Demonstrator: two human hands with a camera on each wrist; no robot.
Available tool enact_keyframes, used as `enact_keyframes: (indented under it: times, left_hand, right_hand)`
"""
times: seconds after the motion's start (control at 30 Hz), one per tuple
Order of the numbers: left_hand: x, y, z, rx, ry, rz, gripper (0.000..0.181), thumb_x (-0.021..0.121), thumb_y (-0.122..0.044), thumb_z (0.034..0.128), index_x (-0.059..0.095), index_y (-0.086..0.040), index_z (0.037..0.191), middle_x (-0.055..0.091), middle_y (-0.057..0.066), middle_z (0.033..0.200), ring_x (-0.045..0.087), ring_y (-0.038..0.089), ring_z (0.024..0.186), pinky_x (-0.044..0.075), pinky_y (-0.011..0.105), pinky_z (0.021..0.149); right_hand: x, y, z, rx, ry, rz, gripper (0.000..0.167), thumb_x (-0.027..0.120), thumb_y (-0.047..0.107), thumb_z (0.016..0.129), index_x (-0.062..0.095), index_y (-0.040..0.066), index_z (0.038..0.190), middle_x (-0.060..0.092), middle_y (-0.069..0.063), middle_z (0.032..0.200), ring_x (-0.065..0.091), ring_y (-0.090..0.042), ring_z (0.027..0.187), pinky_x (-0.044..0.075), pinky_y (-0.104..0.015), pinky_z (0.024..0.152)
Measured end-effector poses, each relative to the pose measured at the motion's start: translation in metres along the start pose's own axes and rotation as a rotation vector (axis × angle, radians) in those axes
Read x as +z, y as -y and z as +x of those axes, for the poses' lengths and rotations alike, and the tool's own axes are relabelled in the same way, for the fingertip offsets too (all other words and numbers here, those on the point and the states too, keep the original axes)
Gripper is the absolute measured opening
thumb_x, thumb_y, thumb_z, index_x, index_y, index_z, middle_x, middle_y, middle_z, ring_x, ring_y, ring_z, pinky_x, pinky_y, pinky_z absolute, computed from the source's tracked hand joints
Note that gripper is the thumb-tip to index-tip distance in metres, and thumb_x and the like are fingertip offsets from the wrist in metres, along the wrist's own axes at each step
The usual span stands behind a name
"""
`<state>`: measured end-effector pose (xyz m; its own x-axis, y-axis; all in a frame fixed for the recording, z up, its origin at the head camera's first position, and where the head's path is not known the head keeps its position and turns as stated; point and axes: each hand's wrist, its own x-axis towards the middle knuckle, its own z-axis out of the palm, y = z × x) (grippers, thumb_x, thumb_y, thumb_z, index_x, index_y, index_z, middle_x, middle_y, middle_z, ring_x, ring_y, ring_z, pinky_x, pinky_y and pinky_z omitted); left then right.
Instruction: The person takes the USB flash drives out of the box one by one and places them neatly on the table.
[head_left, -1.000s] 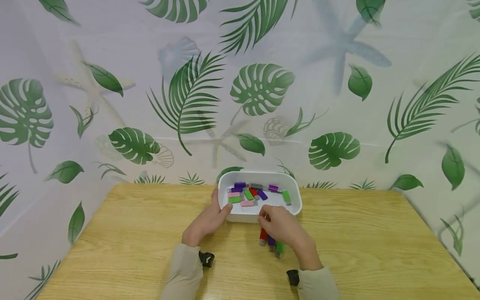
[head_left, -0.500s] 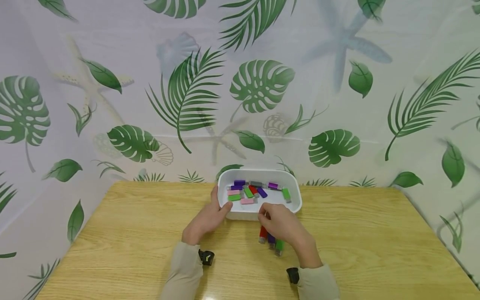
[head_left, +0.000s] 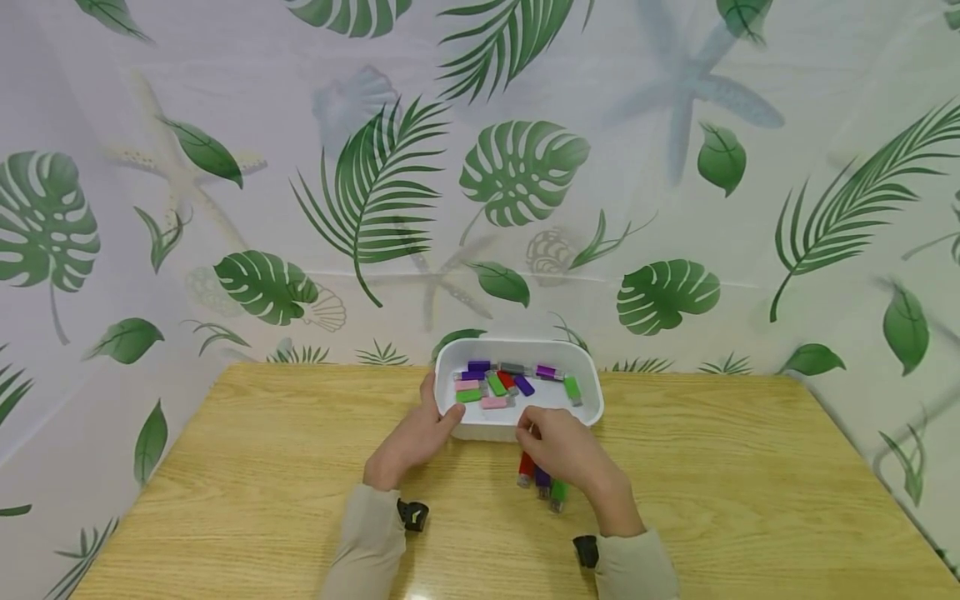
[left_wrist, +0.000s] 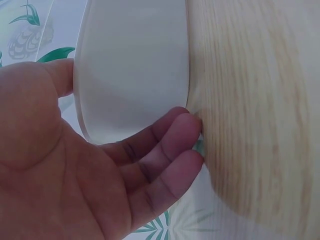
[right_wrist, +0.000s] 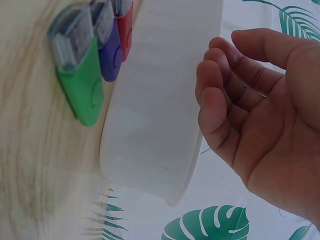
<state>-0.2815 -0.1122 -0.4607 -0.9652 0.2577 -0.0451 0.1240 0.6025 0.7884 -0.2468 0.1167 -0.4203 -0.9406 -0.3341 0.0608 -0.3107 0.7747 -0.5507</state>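
My left hand [head_left: 412, 437] grips the left end of a white plastic tub [head_left: 487, 432], thumb over the near rim; in the left wrist view its fingers [left_wrist: 172, 145] curl about the end wall. Several USB sticks lie inside, including a grey one [head_left: 513, 368] and a green one [head_left: 572, 389]. My right hand [head_left: 566, 446] is at the near rim with fingers loosely bent. Nothing shows in it in the right wrist view. Below it, a red USB stick [head_left: 525, 469], a purple one [right_wrist: 111, 57] and a green one [right_wrist: 82, 90] lie side by side on the table, partly hidden in the head view.
The wooden table [head_left: 262, 500] carries the tub near its back edge. Behind stands a leaf-patterned cloth backdrop [head_left: 600, 83], which also rises at both sides. A black band [head_left: 412, 515] sits at each wrist.
The head view has tipped slightly, so everything sits a little higher in the picture. Both hands, the tub and the USB sticks keep their places.
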Motion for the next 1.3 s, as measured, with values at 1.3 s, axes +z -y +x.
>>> enact_keyframes:
  times: [1.3]
  left_hand:
    - [-0.001, -0.003, -0.002, 0.004, 0.005, -0.046, 0.079, 0.044, -0.034, 0.1062, -0.007, -0.001, 0.156, 0.042, 0.039, 0.142, 0.054, 0.042, 0.123, 0.040, 0.055, 0.105]
  right_hand:
    - [-0.001, 0.006, 0.026, -0.126, -0.016, 0.153, 0.013, 0.058, 0.010, 0.097, 0.069, 0.005, 0.099, 0.062, 0.002, 0.082, 0.052, -0.012, 0.068, 0.046, -0.026, 0.061]
